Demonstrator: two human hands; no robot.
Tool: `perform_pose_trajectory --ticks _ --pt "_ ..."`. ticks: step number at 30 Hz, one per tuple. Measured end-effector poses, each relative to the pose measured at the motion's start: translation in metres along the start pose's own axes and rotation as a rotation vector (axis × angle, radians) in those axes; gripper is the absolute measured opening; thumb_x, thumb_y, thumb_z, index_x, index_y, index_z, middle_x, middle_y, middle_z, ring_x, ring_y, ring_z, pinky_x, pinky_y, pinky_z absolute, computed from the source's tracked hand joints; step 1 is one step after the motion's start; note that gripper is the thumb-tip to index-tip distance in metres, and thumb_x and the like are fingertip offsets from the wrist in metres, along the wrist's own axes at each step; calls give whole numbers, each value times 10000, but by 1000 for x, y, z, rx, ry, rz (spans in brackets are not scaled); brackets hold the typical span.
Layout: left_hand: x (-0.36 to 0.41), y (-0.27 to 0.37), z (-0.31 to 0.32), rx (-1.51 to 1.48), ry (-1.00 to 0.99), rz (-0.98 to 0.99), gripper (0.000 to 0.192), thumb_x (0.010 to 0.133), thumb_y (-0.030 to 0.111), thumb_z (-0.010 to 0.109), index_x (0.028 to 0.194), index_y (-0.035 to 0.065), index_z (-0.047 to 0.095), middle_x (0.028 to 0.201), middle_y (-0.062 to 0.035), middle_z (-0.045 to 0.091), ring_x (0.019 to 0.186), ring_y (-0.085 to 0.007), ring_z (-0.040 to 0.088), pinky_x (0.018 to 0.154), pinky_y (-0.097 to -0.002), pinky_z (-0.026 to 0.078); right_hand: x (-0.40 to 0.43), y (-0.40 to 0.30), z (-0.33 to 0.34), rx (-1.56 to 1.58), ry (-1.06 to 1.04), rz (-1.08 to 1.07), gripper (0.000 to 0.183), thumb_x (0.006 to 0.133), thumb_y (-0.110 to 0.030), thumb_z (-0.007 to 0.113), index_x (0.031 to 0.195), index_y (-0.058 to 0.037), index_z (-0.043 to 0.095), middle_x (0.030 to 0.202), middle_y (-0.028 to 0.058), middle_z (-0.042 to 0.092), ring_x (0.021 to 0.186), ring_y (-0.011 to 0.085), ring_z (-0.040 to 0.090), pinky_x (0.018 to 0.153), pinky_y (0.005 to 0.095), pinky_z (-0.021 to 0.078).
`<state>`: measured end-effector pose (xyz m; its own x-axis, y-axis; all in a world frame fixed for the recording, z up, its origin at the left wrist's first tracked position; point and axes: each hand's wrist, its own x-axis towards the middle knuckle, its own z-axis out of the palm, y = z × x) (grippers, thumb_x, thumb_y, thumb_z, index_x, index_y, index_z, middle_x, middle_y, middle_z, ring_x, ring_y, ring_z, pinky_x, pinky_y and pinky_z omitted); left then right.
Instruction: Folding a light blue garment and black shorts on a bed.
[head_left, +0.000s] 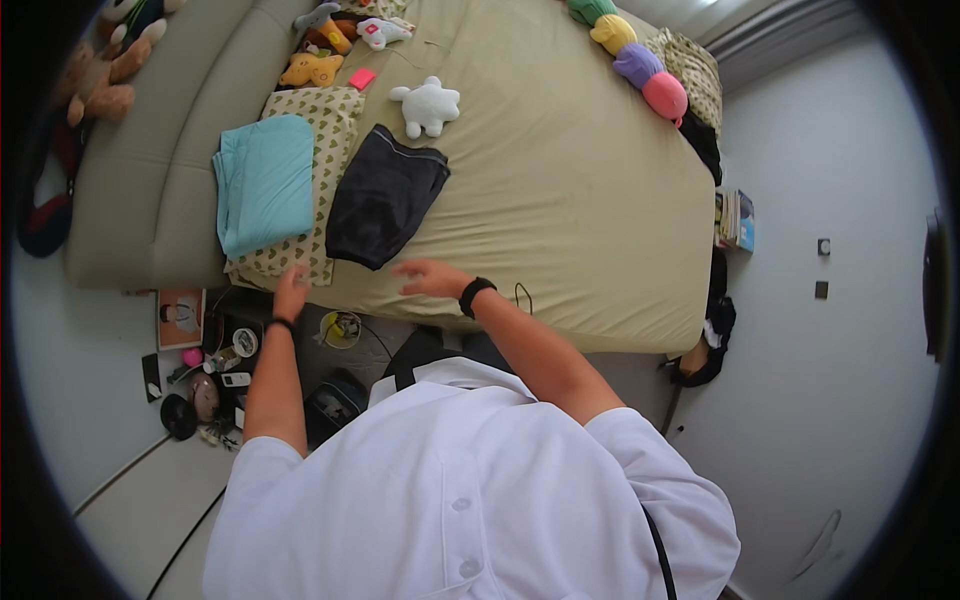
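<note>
My left hand (291, 294) is at the near edge of the bed, by the lower edge of a heart-patterned pillow (322, 176), and holds nothing. Folded light-blue cloth (266, 184) lies on that pillow, just beyond the hand. To the right, my right hand (431, 278) hovers with fingers apart and empty, close to the near end of a dark grey garment (386, 196) spread flat on the bed sheet (555, 187). A white plush toy (427, 107) lies beyond the garment, and a pink square item (361, 79) is near the pillow's far end.
A padded headboard (195, 120) borders the bed at left. Below it, a cluttered bedside surface holds a framed picture (181, 319) and a black bowl (178, 417). A small bin (340, 330) stands beside the bed. A multicoloured plush (638, 66) lies at the far right.
</note>
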<state>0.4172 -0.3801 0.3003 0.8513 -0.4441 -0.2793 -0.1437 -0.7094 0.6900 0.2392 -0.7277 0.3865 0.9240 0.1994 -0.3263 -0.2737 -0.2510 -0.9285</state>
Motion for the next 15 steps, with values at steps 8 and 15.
perform_pose_trajectory --ticks 8,15 --pt "-190 -64 86 -425 -419 -1057 163 899 225 501 1004 146 599 748 -98 627 570 -238 601 471 -390 468 -174 185 -48 611 652 612 333 880 -173 560 1168 -13 601 940 114 673 774 179 645 630 296 505" --pt "-108 53 98 -408 -144 -656 256 932 84 470 1168 135 557 778 -61 607 572 -163 575 469 -294 450 -314 268 -78 857 1047 902 196 910 -122 498 1033 15 564 807 128 605 545 162 515 477 305 407"
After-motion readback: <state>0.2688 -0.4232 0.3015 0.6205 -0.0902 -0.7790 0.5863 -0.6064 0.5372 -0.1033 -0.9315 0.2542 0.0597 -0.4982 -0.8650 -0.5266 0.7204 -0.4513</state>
